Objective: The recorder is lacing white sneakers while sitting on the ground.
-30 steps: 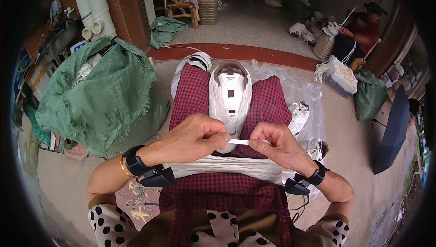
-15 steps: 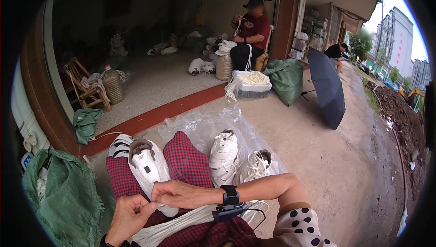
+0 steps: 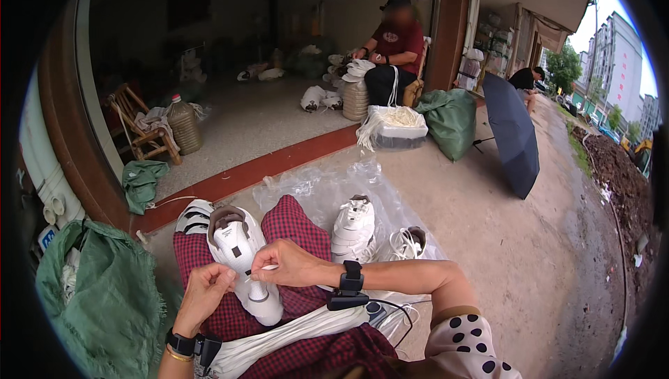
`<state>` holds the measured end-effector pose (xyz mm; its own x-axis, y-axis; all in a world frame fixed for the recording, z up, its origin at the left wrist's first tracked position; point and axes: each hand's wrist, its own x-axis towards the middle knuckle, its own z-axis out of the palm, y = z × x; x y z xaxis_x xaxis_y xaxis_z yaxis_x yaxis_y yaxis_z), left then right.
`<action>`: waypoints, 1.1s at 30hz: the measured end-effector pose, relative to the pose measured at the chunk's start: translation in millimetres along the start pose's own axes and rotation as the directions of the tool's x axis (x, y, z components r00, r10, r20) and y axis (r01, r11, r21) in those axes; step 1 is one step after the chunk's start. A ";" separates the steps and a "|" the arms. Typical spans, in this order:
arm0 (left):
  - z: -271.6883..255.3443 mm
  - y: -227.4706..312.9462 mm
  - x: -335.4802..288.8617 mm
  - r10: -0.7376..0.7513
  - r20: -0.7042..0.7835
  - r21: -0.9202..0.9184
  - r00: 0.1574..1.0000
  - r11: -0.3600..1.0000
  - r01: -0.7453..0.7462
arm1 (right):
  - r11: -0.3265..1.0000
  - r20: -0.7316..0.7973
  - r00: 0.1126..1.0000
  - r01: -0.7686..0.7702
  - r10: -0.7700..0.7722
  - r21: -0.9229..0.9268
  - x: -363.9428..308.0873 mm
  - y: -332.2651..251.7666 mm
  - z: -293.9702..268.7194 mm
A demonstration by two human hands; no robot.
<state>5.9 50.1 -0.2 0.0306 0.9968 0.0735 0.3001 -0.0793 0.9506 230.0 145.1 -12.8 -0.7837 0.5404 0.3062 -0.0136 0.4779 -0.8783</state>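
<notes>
The left hand (image 3: 205, 294) is curled against the white shoe (image 3: 244, 260), which is rested on the red checked lap. Just right of the shoe, a white lace (image 3: 265, 268) is pinched by the right hand (image 3: 289, 264). Further right, another white shoe (image 3: 354, 229) is laid on clear plastic sheet (image 3: 313, 187).

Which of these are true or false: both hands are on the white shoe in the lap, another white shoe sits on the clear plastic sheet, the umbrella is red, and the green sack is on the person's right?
1. Both hands, left hand and right hand, work at the white shoe on the lap. True.
2. Another white shoe sits on the clear plastic sheet. True.
3. The umbrella is red. False: it is dark.
4. The green sack lies on the person's right. False: it is on the left.
</notes>
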 end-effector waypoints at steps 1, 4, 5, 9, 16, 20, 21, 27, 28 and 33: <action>-4.0 -10.7 6.0 -0.017 -0.029 -0.046 0.999 0.999 0.016 | 0.983 -0.049 0.994 0.086 -0.095 -0.160 1.2 1.0 -5.2; -8.9 -29.0 9.8 -0.131 -0.074 -0.084 0.989 0.989 0.124 | 0.968 -0.035 0.996 0.066 -0.076 -0.244 6.2 10.7 -11.8; -11.9 -31.7 10.2 -0.136 -0.065 -0.089 0.989 0.987 0.130 | 0.949 -0.009 0.994 0.104 -0.111 -0.299 10.1 16.4 -13.6; -8.6 -29.7 5.9 -0.128 -0.136 0.003 0.982 0.992 0.130 | 0.975 0.020 0.992 0.123 -0.122 -0.186 23.0 31.8 -11.0; 8.4 -29.2 5.1 0.271 -0.093 0.170 0.958 0.952 -0.253 | 0.977 -0.074 0.995 0.048 -0.065 -0.207 10.3 21.4 -21.0; 9.3 -37.2 2.0 0.319 -0.061 0.290 0.946 0.912 -0.289 | 0.933 -0.005 0.997 0.073 -0.080 -0.351 14.2 20.3 -18.3; 12.4 -35.4 4.6 0.330 -0.045 0.270 0.943 0.913 -0.307 | 0.937 -0.017 0.996 0.073 -0.083 -0.343 12.1 21.8 -19.7; 6.9 -28.1 -6.1 0.310 -0.070 0.370 0.948 0.891 -0.264 | 0.973 -0.075 0.996 0.028 -0.046 -0.230 21.6 21.6 -9.7; 7.6 -29.0 -6.5 0.329 -0.065 0.379 0.942 0.881 -0.282 | 0.971 -0.074 0.996 0.034 -0.053 -0.238 19.7 19.6 -9.1; 13.5 -32.7 -5.0 0.379 -0.061 0.422 0.923 0.848 -0.321 | 0.956 0.010 0.999 0.034 -0.032 -0.290 13.4 19.5 -13.5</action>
<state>8.9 47.6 -35.7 0.0841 0.8906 0.4469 0.6468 -0.3899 0.6555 227.6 171.0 -20.8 -0.7888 0.5180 0.3309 0.1406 0.6761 -0.7233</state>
